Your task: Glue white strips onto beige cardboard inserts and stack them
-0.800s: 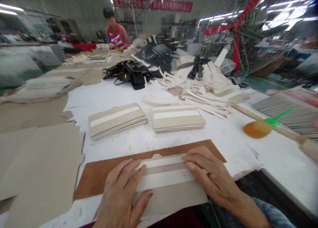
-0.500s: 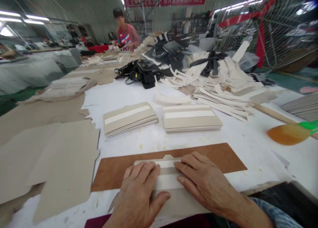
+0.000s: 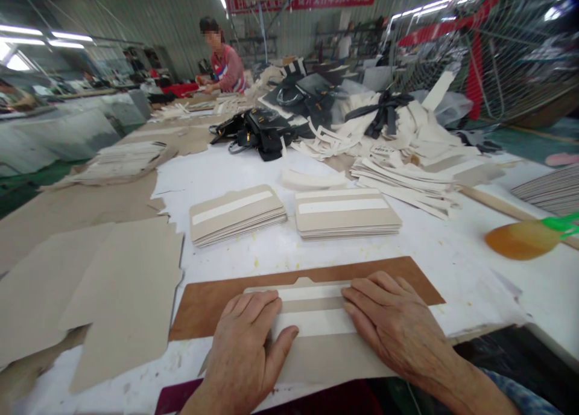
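From my head view, the white table spreads out ahead. Beige sheets overlap on my left, near the brown board. Just beyond the board sit two stacks, the left one and the right one, near each other and each topped with a white band. Behind them are black bags and a heap of pale offcuts. To my right lie an amber thing with a green end and a wooden stick; a fan with red blades stands past the table, and a co-worker is at the far end.

The panel is right in front of me, its far part over the board. Its long axis runs sideways, the right end slightly farther off; its small tab points away from me. Two white strips run lengthwise.

My left hand lies over the panel's left side, fingers loosely bent, thumb well apart. My right hand lies over the right side, palm down, fingers extended inward. Both rest on the panel without gripping it, and they hide its ends.
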A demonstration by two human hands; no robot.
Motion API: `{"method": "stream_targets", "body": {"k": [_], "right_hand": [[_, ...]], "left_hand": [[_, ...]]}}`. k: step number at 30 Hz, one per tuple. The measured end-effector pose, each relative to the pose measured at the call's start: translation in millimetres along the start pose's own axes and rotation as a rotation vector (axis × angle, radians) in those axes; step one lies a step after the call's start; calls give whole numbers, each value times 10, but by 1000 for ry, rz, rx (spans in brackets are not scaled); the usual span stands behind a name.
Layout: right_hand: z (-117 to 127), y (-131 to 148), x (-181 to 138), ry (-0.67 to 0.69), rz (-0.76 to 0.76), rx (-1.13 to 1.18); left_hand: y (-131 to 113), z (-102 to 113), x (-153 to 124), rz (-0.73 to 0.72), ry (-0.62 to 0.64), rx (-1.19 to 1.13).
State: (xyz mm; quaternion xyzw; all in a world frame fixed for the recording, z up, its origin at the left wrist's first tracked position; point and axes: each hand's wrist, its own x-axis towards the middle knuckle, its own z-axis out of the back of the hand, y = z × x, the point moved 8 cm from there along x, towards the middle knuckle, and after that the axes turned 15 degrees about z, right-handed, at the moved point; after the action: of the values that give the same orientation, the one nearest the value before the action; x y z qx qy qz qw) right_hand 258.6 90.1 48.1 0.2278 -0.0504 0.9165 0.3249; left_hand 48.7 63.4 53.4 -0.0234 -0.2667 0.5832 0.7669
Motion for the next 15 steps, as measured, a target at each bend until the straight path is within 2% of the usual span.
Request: {"method": "stream_targets", "body": {"k": [2, 4, 6, 8, 11, 13, 15], "right_hand": [[93, -136, -216, -50, -19, -10], [155, -245, -490, -122, -2, -18], [108, -296, -761, -134, 28, -67], [-48, -260, -951, -80, 63, -75], [-237, -87, -1031, -62, 85, -50], [-275, 8, -985, -104, 51, -39], [-268, 35, -926, -154, -15, -30]], "left_hand": [[78, 108, -29, 40, -42, -62], [255, 251, -101, 160, -106, -109], [465, 374, -232, 312, -176, -71], [567, 417, -383, 370, -199, 43], [503, 298, -560, 288, -102, 157], [426, 200, -650, 253, -41, 129], [409, 142, -718, 308, -26, 37]]}}
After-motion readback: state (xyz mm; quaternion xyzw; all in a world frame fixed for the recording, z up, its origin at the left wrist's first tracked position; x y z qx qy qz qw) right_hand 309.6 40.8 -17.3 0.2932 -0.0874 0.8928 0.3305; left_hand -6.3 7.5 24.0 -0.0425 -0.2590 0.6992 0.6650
